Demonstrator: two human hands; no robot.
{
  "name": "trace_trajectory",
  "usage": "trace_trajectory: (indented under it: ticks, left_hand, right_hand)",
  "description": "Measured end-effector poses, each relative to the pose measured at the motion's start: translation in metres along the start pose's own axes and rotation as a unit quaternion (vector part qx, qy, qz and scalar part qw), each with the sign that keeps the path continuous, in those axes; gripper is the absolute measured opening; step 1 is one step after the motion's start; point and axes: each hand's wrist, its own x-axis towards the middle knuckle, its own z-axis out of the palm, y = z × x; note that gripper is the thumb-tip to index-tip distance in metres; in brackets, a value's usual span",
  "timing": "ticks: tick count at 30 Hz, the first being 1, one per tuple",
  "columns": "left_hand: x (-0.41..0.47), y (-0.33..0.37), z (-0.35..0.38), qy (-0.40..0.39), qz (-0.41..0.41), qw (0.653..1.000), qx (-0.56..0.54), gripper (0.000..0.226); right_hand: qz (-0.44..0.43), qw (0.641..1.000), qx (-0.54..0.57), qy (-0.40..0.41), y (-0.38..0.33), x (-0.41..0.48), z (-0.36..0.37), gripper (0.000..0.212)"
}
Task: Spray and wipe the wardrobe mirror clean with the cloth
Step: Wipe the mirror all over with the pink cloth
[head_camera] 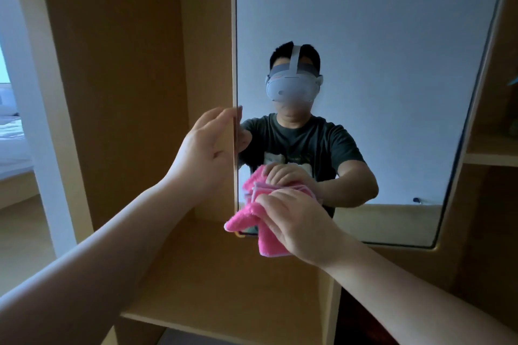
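Note:
The wardrobe mirror (378, 36) is a tall panel in a thin dark frame, filling the upper right. My left hand (207, 148) grips its left edge at about mid height, fingers wrapped around the rim. A pink fluffy cloth (252, 221) is bunched under my right hand (297, 224), which presses it against the glass near the lower left corner. The glass reflects a person in a dark T-shirt wearing a headset, along with both hands and the cloth. No spray bottle is in view.
Wooden wardrobe panels (126, 64) stand to the left, with a shelf surface (213, 283) below the mirror. More shelves (493, 154) sit at the right. A white door frame (33, 92) and a bed (11, 134) show at the far left.

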Motion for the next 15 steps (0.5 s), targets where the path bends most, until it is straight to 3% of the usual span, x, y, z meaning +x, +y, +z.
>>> trace_trajectory:
  ticks: [2, 5, 11, 15]
  left_hand:
    - [0.017, 0.022, -0.015, 0.014, 0.026, 1.000, -0.009, 0.063]
    - [0.052, 0.056, -0.040, 0.004, 0.050, 0.998, -0.042, 0.055]
    - [0.148, 0.118, -0.097, -0.079, 0.019, 0.992, -0.095, 0.026]
    - [0.217, 0.164, -0.136, -0.104, 0.002, 0.990, -0.095, 0.026]
  right_hand:
    - [0.037, 0.998, 0.041, 0.036, 0.009, 0.029, -0.026, 0.024]
    - [0.073, 0.992, 0.070, 0.071, 0.027, 0.077, -0.065, 0.028]
    - [0.164, 0.970, 0.178, 0.022, 0.068, 0.183, -0.158, 0.040]
    - [0.208, 0.942, 0.261, -0.023, 0.100, 0.251, -0.226, 0.042]
